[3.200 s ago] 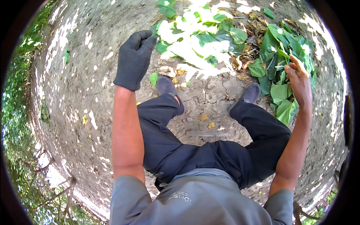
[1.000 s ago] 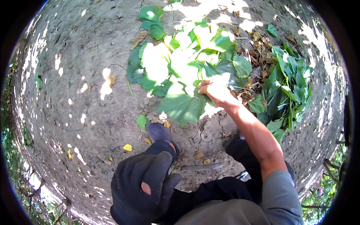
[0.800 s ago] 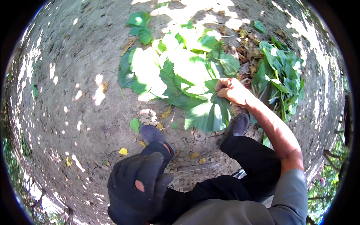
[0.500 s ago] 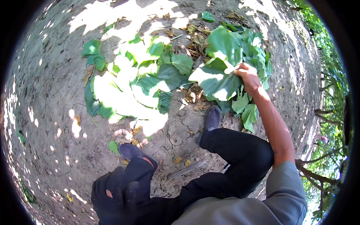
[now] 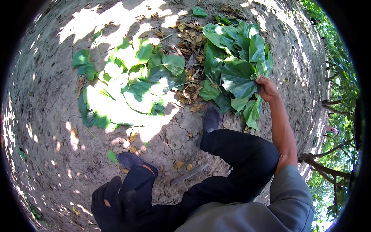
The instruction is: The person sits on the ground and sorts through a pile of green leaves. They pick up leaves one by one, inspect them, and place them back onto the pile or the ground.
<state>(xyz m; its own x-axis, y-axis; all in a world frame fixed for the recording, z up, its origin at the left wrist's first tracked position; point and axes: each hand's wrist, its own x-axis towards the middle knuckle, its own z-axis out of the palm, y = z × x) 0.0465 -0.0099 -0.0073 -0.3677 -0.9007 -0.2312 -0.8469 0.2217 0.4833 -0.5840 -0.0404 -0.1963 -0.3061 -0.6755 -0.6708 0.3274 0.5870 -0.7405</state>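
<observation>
My bare right hand (image 5: 267, 89) is closed on the stem end of a large green leaf (image 5: 238, 78). That leaf lies over the right-hand heap of broad green leaves (image 5: 241, 40), and the hand is at the heap's right side. My left hand (image 5: 110, 197), which looks to be in a dark glove with a small hole, rests at my left knee. Its fingers look stretched out and slightly apart, with nothing seen in them. Dark cloth around it makes its outline hard to read.
A second, sunlit heap of green leaves (image 5: 133, 91) lies to the left. Dry brown leaves (image 5: 189, 83) lie between the heaps on cracked soil (image 5: 46, 96). A narrow wooden piece (image 5: 190, 174) lies between my feet, near my right shoe (image 5: 211, 119). Trees (image 5: 334, 170) stand at right.
The leaf in my right hand has come down from a raised, tilted position onto the right heap. My right hand has moved slightly right and down; my left hand stays at the knee.
</observation>
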